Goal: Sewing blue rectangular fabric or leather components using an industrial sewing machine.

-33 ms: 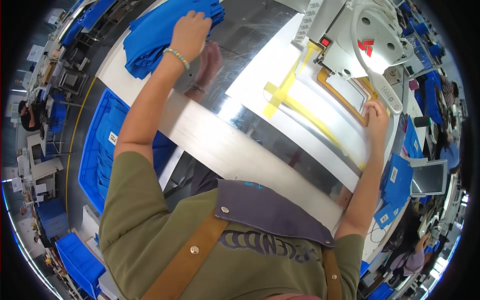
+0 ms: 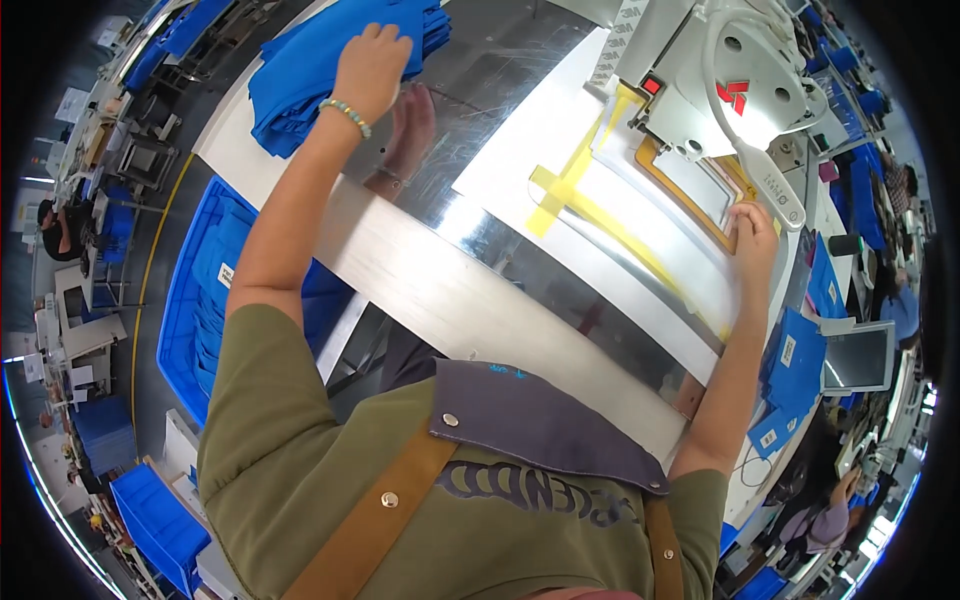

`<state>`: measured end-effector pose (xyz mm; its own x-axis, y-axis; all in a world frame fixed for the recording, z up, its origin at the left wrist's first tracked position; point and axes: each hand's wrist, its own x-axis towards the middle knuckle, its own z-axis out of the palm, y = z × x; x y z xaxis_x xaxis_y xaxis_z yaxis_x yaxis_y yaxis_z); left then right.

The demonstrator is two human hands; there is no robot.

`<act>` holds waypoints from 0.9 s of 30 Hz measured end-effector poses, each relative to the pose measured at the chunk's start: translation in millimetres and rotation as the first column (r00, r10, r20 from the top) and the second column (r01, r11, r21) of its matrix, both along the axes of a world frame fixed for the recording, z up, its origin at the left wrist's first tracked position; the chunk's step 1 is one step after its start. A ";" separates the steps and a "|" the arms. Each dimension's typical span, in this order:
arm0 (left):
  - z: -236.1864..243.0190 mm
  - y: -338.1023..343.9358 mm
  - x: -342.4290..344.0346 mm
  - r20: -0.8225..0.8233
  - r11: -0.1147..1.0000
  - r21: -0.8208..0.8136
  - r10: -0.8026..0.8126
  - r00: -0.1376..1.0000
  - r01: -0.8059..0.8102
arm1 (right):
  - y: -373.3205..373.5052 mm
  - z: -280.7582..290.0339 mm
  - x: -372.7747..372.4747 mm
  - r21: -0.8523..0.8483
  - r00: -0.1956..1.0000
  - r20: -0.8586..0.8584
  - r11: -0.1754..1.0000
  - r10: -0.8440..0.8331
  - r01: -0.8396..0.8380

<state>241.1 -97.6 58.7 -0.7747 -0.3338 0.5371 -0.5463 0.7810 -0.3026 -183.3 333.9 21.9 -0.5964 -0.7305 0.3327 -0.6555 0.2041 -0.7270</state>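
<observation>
My left hand [image 2: 373,72], wearing a bead bracelet, lies over the right side of a stack of blue cloth pieces [image 2: 300,85] at the far left of the table. Its fingers are bent and slightly apart; no piece is lifted in them. At the right, my right hand [image 2: 752,228] pinches the near right corner of an amber-edged clamp frame [image 2: 690,203]. That frame sits under the head of a white sewing machine [image 2: 735,85]. White sheeting [image 2: 520,140] with yellow tape [image 2: 550,197] covers the table beside it.
A blue crate [image 2: 175,325] of folded blue cloth stands below the table's left end. To the right lie labelled blue pieces [image 2: 795,355], a small screen [image 2: 858,357] and a dark green thread spool [image 2: 846,244]. The table's metal front edge [image 2: 480,300] runs before me.
My left hand has shifted slightly to the left over the stack, and its fingers look a little more spread. The right hand and the clamp frame stay as they were.
</observation>
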 end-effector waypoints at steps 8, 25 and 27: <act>-22.6 -29.6 44.1 -0.165 0.995 0.059 -0.070 0.984 0.081 | 4.2 -0.1 2.6 -0.051 0.998 -0.034 0.997 0.053 -0.055; -27.4 140.2 -88.2 -0.202 0.662 0.375 -0.625 0.754 0.649 | -59.0 50.1 132.8 0.094 0.838 -0.374 0.916 0.396 -0.391; -30.1 146.8 -93.6 -0.160 0.666 0.369 -0.642 0.750 0.649 | -86.8 33.2 152.4 0.054 0.775 -0.506 0.910 0.379 -0.410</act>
